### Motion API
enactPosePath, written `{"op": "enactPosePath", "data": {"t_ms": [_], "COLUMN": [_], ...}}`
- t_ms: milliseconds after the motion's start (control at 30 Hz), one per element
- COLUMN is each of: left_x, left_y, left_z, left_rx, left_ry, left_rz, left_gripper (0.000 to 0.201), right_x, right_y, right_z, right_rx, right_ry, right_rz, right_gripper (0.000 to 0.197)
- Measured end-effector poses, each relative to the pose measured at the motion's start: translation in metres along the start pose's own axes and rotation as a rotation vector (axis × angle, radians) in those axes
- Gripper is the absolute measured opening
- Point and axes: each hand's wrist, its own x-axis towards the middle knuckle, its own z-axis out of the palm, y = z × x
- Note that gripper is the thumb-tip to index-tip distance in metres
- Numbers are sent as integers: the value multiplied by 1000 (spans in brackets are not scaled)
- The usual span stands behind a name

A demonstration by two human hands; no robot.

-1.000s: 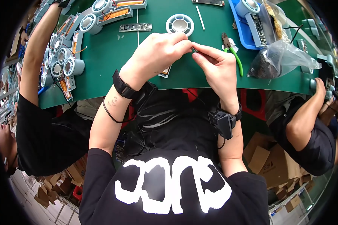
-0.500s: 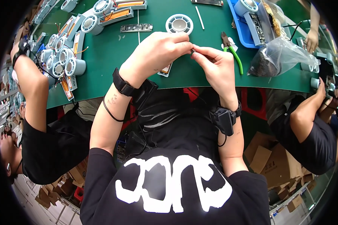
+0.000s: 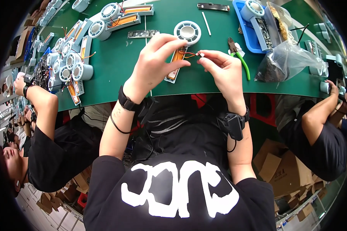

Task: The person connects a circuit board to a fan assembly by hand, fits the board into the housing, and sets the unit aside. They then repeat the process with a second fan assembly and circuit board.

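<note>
A light blue handheld fan housing (image 3: 196,38) lies on the table, its round head toward the far side. Its open handle (image 3: 172,73) points toward me and shows an orange strip inside. Red and dark wires (image 3: 188,53) run from it to a small white connector (image 3: 201,54). My right hand (image 3: 224,69) pinches this connector between thumb and fingertips, just right of the housing. Over the handle, my left hand (image 3: 152,57) has thumb and fingers spread apart and holds nothing. Its fingertips are by the lower rim of the round head; whether they touch it I cannot tell.
Green-handled cutters (image 3: 240,61), a white stick (image 3: 206,24) and circuit boards (image 3: 143,34) lie around. Several fan housings (image 3: 75,63) crowd the left. At right are a blue tray (image 3: 248,36) and a clear plastic bag (image 3: 283,61). Co-workers' arms (image 3: 40,104) flank me.
My left hand has drawn away from my right fingertips and spread its fingers. The wires and connector at my right hand now show. The view has shifted slightly.
</note>
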Motion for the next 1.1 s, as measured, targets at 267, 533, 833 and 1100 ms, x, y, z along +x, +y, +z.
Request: {"op": "enactPosePath", "data": {"t_ms": [267,533,833,1100], "left_x": [-17,-20,-27,-26], "left_y": [16,6,-2,-7], "left_z": [19,20,24,15], "left_rx": [105,-49,51,197], "left_ry": [166,213,217,92], "left_rz": [-364,-348,-208,-103], "left_gripper": [27,24,22,21], "right_x": [3,13,5,-4], "right_y": [-7,-1,5,6], "right_z": [22,16,14,17], "right_rx": [284,492,513,554], "right_ry": [50,56,33,18], "right_rz": [94,218,330,385], "right_gripper": [19,20,21,21]}}
